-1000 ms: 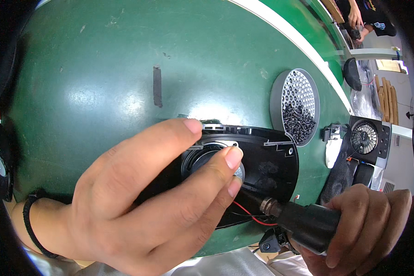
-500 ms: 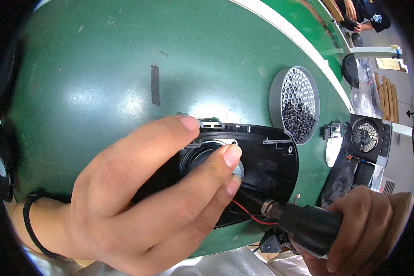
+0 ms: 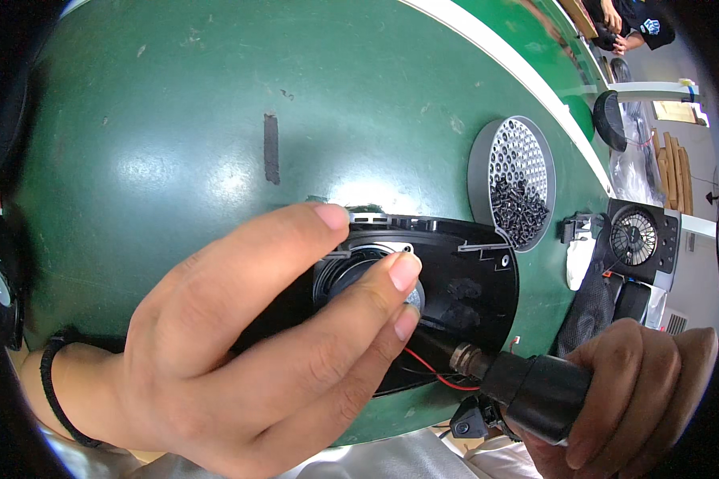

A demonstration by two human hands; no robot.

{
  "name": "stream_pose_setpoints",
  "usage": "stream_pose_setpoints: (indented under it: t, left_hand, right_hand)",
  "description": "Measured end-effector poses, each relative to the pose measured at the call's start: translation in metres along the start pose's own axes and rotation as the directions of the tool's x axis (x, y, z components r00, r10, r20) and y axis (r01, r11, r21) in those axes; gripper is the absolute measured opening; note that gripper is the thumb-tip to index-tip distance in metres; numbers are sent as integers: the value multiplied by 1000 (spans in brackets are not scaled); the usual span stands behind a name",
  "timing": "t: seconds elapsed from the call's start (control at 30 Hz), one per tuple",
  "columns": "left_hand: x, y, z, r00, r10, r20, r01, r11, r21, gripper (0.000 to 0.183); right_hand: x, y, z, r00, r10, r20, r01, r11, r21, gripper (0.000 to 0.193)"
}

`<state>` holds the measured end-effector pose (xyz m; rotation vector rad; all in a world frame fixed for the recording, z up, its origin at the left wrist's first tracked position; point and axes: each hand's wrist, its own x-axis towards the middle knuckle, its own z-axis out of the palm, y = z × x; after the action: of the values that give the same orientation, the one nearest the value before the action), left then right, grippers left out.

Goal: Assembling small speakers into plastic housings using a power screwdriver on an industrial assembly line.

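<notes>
A black plastic housing [image 3: 475,299] lies on the green table, with a round speaker [image 3: 347,271] set inside it. My left hand [image 3: 256,343] reaches over both from the left, fingers bent. One fingertip rests at the housing's far rim, and two others are on or just over the speaker; my palm hides the housing's left part. In my right hand [image 3: 643,391] is a black electric screwdriver [image 3: 539,395], its fingers wrapped round the body. The screwdriver lies tilted, its shaft running toward my left fingertips; the tip is hidden. A red wire [image 3: 431,371] passes beneath the shaft.
Beyond the housing stands a round grey tray [image 3: 479,176] with many small black screws [image 3: 519,211]. Farther right are a small black fan [image 3: 633,235] and dark mesh fabric [image 3: 579,319]. A small black device [image 3: 469,419] sits by the near edge. Another person's hands [image 3: 619,32] work at the far right.
My hands have barely moved; left fingers and screwdriver keep nearly the same place. The screwdriver has shifted very slightly. The other person's hands at the far right have moved a little.
</notes>
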<state>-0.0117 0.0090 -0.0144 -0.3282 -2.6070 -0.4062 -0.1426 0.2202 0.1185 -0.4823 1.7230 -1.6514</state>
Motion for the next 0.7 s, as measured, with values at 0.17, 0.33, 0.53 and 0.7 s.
stream_pose_setpoints:
  t: [0.17, 0.33, 0.53, 0.7]
  left_hand:
    - [2, 0, 3, 1000, -22, -18, 21, 1000, -18, 26]
    - [1, 0, 6, 999, -9, -50, 9, 1000, -11, 26]
    - [3, -4, 9, 999, -10, -34, 9, 1000, -29, 26]
    - [3, 0, 1, 999, -25, -34, 24, 999, -24, 26]
  right_hand:
    - [6, 6, 2, 997, -81, 15, 81, 995, -59, 26]
    - [-5, 5, -8, 987, -158, 44, 156, 987, 30, 25]
    - [-5, -7, -21, 1000, 24, 13, -24, 1000, -11, 26]
    - [-2, -13, -12, 997, -38, 71, 63, 921, -385, 27]
